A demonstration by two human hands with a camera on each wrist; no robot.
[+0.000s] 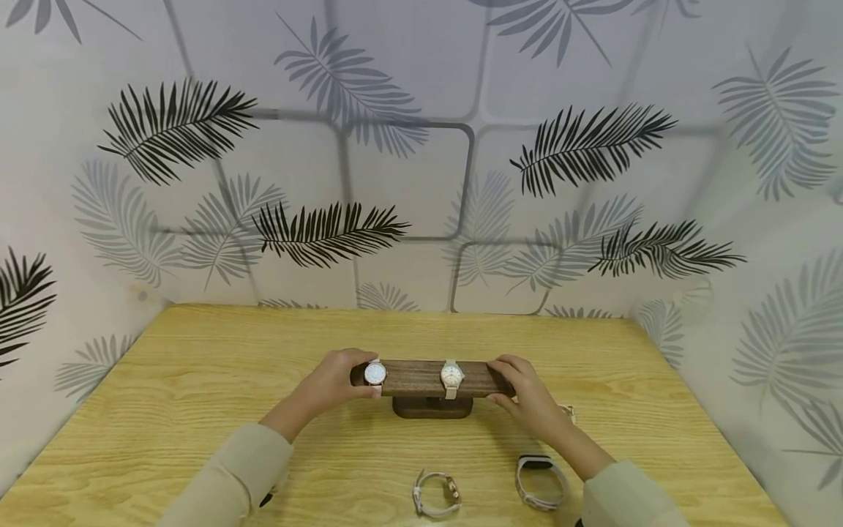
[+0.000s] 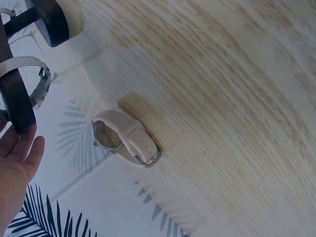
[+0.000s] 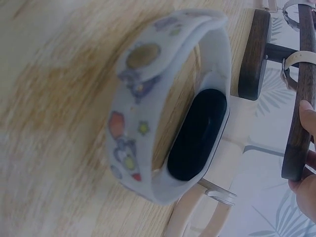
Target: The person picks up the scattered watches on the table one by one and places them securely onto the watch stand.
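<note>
A dark wooden watch stand [image 1: 415, 369], a long bar on a short post and rounded base, stands in the middle of the table. Two pale-strapped watches are wrapped round its bar: a white-dial watch [image 1: 375, 374] near the left end and a cream-dial watch [image 1: 452, 375] right of the middle. My left hand [image 1: 339, 379] grips the bar's left end, thumb in front, right beside the white-dial watch. At the other end, my right hand [image 1: 527, 388] holds the bar between thumb and fingers. In the right wrist view, fingers [image 3: 307, 117] lie against the bar.
On the wooden table [image 1: 165, 410], a light-strapped watch [image 1: 436, 495] lies at the front. A printed fitness band [image 1: 541, 484] is near my right sleeve. Partly hidden behind my right wrist is another watch [image 1: 569, 414]. The left wrist view shows a pale-strapped watch [image 2: 126, 136].
</note>
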